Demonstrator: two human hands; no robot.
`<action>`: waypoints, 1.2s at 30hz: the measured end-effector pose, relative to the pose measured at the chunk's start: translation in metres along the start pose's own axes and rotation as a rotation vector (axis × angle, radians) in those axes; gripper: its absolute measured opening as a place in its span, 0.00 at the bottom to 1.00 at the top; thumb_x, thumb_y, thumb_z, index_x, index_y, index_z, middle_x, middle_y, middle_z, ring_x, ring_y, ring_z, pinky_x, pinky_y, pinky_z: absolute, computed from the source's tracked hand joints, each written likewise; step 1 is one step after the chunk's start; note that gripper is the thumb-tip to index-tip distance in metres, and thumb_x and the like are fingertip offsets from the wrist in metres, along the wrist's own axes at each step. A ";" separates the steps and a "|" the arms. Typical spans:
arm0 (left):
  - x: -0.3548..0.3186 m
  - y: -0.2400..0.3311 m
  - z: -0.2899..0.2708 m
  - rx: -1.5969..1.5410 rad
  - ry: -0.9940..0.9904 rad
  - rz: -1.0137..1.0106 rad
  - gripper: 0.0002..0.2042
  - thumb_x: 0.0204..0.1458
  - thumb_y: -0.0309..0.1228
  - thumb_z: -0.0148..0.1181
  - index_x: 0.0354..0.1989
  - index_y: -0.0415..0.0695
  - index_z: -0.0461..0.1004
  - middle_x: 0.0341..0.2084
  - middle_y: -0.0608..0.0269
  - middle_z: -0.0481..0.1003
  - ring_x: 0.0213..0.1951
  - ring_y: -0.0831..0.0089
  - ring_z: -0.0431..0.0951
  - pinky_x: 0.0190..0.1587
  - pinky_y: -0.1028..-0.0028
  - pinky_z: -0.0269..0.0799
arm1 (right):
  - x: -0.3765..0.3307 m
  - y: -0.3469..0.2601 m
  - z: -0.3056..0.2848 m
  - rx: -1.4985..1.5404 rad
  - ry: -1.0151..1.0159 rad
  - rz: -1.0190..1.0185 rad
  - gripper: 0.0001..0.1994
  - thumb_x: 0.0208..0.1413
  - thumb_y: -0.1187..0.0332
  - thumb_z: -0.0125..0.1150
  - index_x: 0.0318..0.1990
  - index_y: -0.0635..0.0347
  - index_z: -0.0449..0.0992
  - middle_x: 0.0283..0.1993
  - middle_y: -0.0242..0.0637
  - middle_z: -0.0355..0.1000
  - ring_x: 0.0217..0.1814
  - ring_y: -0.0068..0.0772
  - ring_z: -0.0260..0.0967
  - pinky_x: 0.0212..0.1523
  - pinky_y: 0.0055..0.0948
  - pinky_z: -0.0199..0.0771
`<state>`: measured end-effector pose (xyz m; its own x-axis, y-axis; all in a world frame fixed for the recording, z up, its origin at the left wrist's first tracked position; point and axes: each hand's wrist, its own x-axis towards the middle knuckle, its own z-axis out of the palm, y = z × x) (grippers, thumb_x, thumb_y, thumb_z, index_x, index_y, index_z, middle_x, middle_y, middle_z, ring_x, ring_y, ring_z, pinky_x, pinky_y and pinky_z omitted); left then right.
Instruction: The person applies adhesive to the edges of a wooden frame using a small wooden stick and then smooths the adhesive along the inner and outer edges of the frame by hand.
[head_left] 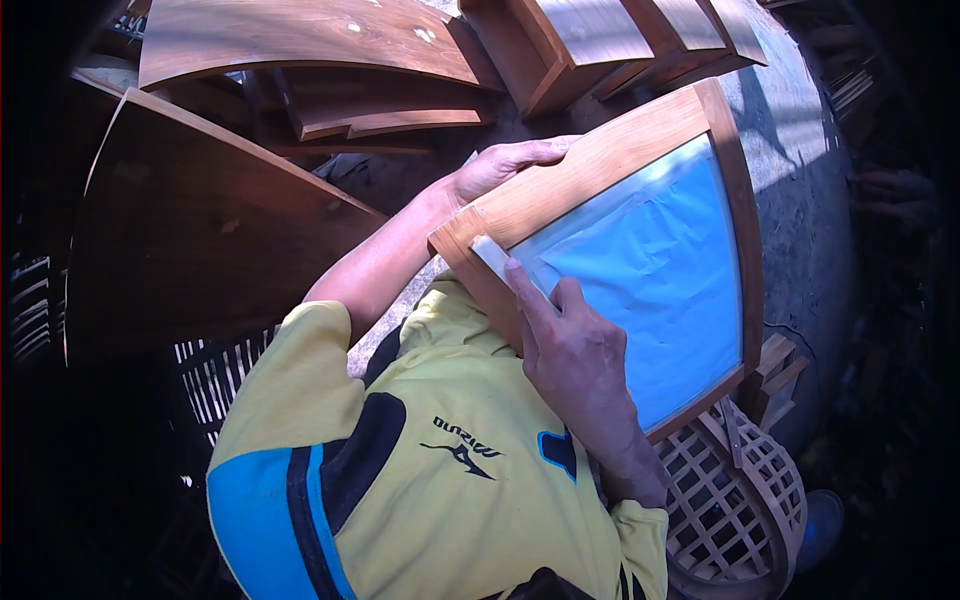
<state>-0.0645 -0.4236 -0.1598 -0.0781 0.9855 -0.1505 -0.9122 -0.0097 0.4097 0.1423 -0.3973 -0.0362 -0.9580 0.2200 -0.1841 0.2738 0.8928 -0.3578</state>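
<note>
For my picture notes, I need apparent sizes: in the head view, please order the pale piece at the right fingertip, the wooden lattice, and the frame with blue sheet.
Largest to smallest:
1. Frame with blue sheet
2. Wooden lattice, partly covered
3. Pale piece

Frame [605, 160]: before me, landmark. Within frame: sheet [655, 290]. On frame's left corner: stick [490, 256], under my right hand [580, 345]. At frame's far-left edge: my left hand [500, 170]. Left of frame: panel [200, 220]. Beyond frame, leftward: second panel [300, 40]. Beyond frame: boxes [595, 30]. Nearer than frame, rightward: lattice piece [712, 505].
</note>
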 end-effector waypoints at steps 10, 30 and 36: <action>-0.003 0.003 -0.002 -0.040 -0.024 -0.025 0.26 0.69 0.39 0.51 0.72 0.40 0.62 0.62 0.57 0.72 0.58 0.73 0.76 0.60 0.70 0.74 | -0.011 0.010 -0.013 0.005 -0.119 -0.007 0.29 0.55 0.75 0.62 0.67 0.51 0.71 0.36 0.41 0.66 0.26 0.39 0.75 0.24 0.37 0.77; 0.000 -0.002 0.000 0.039 0.006 0.009 0.27 0.68 0.40 0.51 0.72 0.41 0.61 0.62 0.59 0.72 0.58 0.74 0.76 0.60 0.71 0.73 | -0.008 -0.002 0.006 -0.093 -0.047 -0.002 0.33 0.51 0.76 0.61 0.68 0.56 0.69 0.35 0.41 0.65 0.26 0.35 0.73 0.22 0.33 0.77; -0.002 -0.006 -0.006 0.006 0.007 -0.022 0.28 0.68 0.41 0.51 0.73 0.41 0.60 0.64 0.58 0.71 0.58 0.72 0.76 0.60 0.70 0.74 | -0.019 0.007 0.002 0.018 -0.065 0.037 0.33 0.51 0.76 0.61 0.69 0.54 0.69 0.36 0.41 0.65 0.27 0.35 0.74 0.22 0.34 0.77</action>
<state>-0.0615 -0.4264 -0.1667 -0.0605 0.9843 -0.1661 -0.9114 0.0134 0.4112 0.1627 -0.3958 -0.0370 -0.9396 0.2262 -0.2568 0.3112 0.8770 -0.3661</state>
